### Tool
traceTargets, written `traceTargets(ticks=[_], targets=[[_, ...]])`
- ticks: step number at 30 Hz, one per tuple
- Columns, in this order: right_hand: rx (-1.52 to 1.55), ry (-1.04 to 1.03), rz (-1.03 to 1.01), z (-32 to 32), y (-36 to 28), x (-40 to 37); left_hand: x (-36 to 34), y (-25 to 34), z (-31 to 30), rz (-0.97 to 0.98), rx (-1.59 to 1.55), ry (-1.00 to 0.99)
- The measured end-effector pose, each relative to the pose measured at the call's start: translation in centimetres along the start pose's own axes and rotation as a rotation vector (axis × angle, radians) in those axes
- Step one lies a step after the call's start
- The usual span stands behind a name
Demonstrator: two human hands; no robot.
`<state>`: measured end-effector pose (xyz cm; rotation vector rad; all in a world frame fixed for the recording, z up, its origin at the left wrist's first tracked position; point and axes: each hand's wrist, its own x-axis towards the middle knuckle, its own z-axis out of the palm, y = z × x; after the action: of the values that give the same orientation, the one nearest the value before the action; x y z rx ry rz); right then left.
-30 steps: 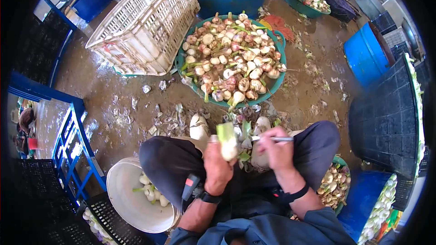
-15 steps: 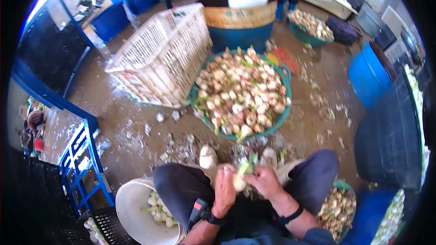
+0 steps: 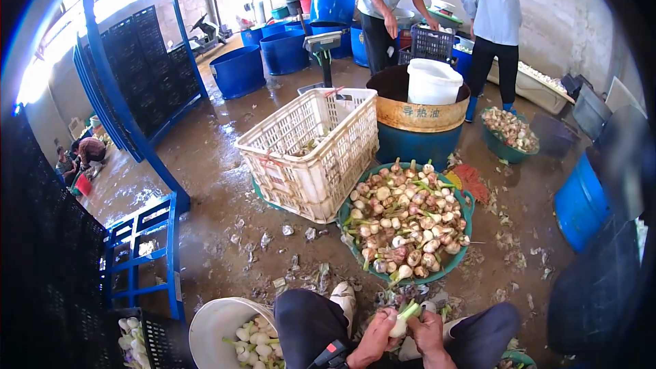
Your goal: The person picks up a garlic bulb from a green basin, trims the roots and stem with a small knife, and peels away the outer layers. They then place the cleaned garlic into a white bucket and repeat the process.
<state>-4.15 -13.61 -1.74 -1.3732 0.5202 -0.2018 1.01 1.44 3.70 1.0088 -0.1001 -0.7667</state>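
Observation:
Between the knees, my left hand (image 3: 376, 337) grips a pale garlic bulb (image 3: 400, 326) with a green stem. My right hand (image 3: 428, 335) is closed at the stem and the bulb's right side; its fingertips are partly hidden. Ahead of both hands, a round green basin (image 3: 467, 257) is heaped with unpeeled garlic bulbs (image 3: 406, 222). To the left of my knee, a white bucket (image 3: 205, 331) holds peeled white bulbs (image 3: 258, 342). Scraps of skin lie on the floor near my feet.
A white crate (image 3: 294, 184) stands beyond the left knee, next to a large tub (image 3: 417, 140) bearing a white pail (image 3: 434, 82). A blue metal frame (image 3: 174, 253) is at left. Two people (image 3: 393, 0) (image 3: 493, 14) stand at the back; others crouch far left.
The view has tilted up and shifted left, so the people at the back now show. Both hands remain together at the bulb, lower in the frame.

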Motion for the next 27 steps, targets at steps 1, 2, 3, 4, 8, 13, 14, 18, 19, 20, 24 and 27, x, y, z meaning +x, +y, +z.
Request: traceTargets(ticks=[1, 2, 3, 4, 8, 13, 14, 18, 19, 20, 24, 27], targets=[[-0.035, -0.023, -0.011, 1.1, -2.6, -0.6, 0.4, -0.6, -0.6, -0.024, 0.022, -0.03], [-0.068, -0.043, -0.018, 1.8, -4.1, -1.0, 0.4, -0.7, -0.7, -0.053, 0.045, -0.059], [-0.144, -0.038, -0.024, 1.6, -3.8, -0.8, 0.3, -0.8, -0.7, -0.121, -0.031, -0.063], [-0.22, -0.03, -0.029, 1.3, -3.4, -0.3, 0.2, -0.7, -0.4, -0.193, -0.105, -0.069], [0.059, 0.054, -0.029, 2.2, -3.5, 0.1, -0.4, 0.0, 0.8, -0.3, -0.146, -0.17], [-0.427, 0.052, 0.09, -0.2, -1.8, -0.2, 0.2, -0.5, 0.0, -0.276, -0.228, 0.066], [-0.255, 0.013, 0.106, 0.1, -2.7, -0.9, 0.2, -0.4, 0.0, -0.261, -0.198, 0.078], [0.253, -0.173, 0.192, 0.4, -5.6, -2.7, 0.1, 0.0, 0.4, -0.189, -0.079, 0.128], [0.192, -0.194, 0.173, 0.9, -5.8, -2.8, 0.2, -0.9, 0.5, 0.002, 0.167, 0.145], [0.132, -0.216, 0.156, 1.4, -6.0, -2.9, 0.4, -1.4, 0.1, -0.047, 0.141, 0.117], [0.186, -0.136, -0.015, 1.7, -4.1, -2.4, -0.2, 1.8, 0.9, -0.283, 0.115, 0.129], [0.104, -0.102, -0.06, 1.6, -4.9, -2.8, -0.3, 1.1, 0.7, 0.131, 0.567, 0.178]])
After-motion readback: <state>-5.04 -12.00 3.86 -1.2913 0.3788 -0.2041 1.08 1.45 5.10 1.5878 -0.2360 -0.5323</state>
